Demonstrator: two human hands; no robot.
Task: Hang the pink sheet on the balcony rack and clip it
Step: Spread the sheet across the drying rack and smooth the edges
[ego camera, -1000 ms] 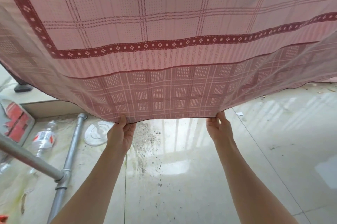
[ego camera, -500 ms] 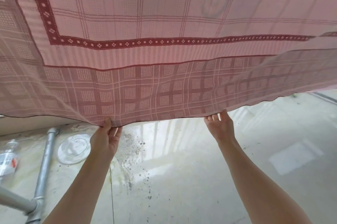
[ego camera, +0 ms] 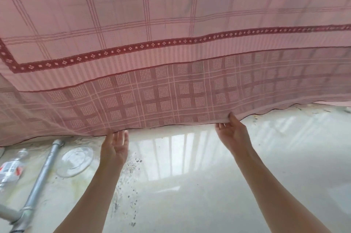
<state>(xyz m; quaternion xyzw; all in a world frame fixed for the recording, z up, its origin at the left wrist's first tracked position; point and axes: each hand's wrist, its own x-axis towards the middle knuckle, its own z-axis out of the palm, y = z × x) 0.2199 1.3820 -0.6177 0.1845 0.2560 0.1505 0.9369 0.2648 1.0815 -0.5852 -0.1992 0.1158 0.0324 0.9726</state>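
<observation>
The pink sheet (ego camera: 171, 61), checked with dark red borders, hangs across the whole upper view, its hem sagging over the floor. My left hand (ego camera: 114, 147) is just under the hem, fingers straight and apart, the tips touching the edge without gripping. Further right, my right hand (ego camera: 232, 132) holds the hem, its thumb lying on the front of the cloth and its fingers below the edge. Rack and clips are hidden above the sheet.
A grey metal pipe (ego camera: 39, 174) runs along the floor at lower left, joined to another pipe. Beside it lie a clear glass plate (ego camera: 75, 160) and a plastic bottle (ego camera: 11, 168). The glossy pale floor (ego camera: 190, 185) has dark dirt specks near the middle.
My left hand has loosened from a grip on the hem to straight fingers. The view has tilted up, showing more of the sheet. Both hands moved slightly right along the hem.
</observation>
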